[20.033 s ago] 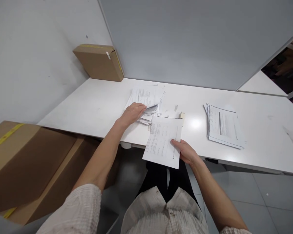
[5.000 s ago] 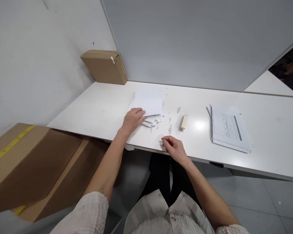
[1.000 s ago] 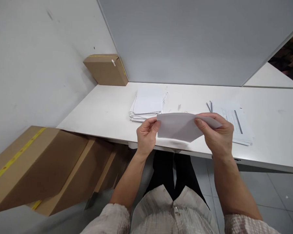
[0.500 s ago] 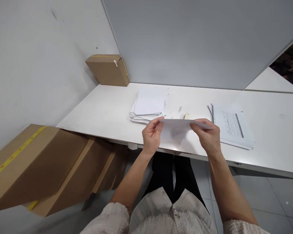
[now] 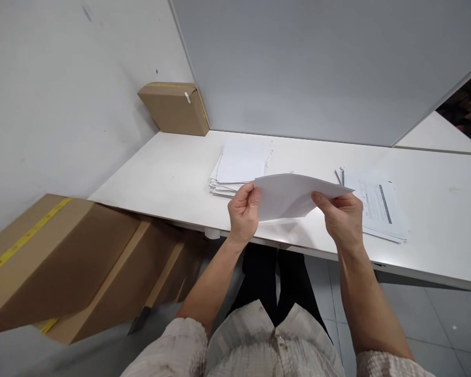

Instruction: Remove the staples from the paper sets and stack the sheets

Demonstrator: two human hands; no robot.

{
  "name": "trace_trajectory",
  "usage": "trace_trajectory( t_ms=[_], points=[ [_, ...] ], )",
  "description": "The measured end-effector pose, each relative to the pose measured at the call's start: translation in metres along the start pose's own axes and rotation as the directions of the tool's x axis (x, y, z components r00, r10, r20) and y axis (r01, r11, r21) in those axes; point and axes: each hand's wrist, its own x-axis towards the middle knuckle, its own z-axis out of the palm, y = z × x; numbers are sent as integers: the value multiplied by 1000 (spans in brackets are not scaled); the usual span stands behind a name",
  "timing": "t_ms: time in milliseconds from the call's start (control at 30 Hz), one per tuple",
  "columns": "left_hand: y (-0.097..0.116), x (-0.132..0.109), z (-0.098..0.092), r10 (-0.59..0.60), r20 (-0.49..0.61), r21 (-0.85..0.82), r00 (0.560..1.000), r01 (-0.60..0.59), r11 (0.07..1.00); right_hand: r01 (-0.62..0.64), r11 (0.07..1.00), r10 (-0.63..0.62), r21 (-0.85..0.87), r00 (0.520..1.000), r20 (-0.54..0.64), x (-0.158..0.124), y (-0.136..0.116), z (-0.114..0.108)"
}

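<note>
Between both hands I hold paper [image 5: 284, 198], slightly bowed and tilted above the table's front edge; whether it is one sheet or a few I cannot tell. My left hand [image 5: 244, 213] pinches its left edge between thumb and fingers. At the right end, my right hand [image 5: 340, 215] grips it with the thumb on the near face. Behind my left hand lies an uneven stack of white paper [image 5: 243, 161]. Printed sheets [image 5: 379, 207] rest on the table to the right of my right hand, partly hidden by it.
The white table [image 5: 160, 178] runs along a grey panel [image 5: 298, 68]. A cardboard box [image 5: 176, 110] stands in the back left corner. Several large cardboard boxes with yellow tape [image 5: 58, 256] are by the table's left front side.
The paper has turned so that more of its face shows, and its top edge has risen and bowed. My right hand has shifted slightly right.
</note>
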Motion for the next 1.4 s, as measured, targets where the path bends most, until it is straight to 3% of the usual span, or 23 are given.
trace_trajectory(
  t_ms=[400, 633, 733, 800, 933, 1000, 1067, 1167, 1267, 1400],
  points=[
    [-16, -2, -3, -64, 35, 37, 997, 63, 997, -78, 996, 79, -44, 997, 2, -6, 20, -2],
    [4, 3, 3, -80, 15, 100, 997, 78, 992, -144, 974, 132, -177, 988, -77, -9, 3, -5],
    [9, -3, 2, -156, 48, 118, 987, 150, 982, -227, 956, 210, -184, 972, -110, -19, -3, -14],
    [1, -14, -1, -281, 60, 131, 958, 272, 953, -354, 919, 344, -174, 935, -87, -31, 1, -22],
    [-28, -44, -5, -530, 101, 129, 842, 517, 846, -619, 774, 619, -134, 784, -45, -63, 26, -38],
    [-37, -56, -3, -570, 153, 194, 807, 541, 818, -677, 729, 672, -106, 736, -81, -76, 36, -44],
    [-40, -61, 3, -569, 202, 314, 797, 497, 809, -696, 711, 684, -99, 718, -130, -83, 40, -49],
    [-40, -57, 15, -578, 239, 484, 780, 420, 768, -669, 731, 642, -138, 742, -193, -83, 42, -58],
    [-42, -47, 27, -604, 258, 521, 754, 417, 744, -614, 748, 561, -252, 788, -255, -77, 42, -66],
    [-48, -38, 37, -622, 276, 530, 733, 424, 734, -571, 651, 482, -499, 820, -309, -67, 37, -73]
  ],
)
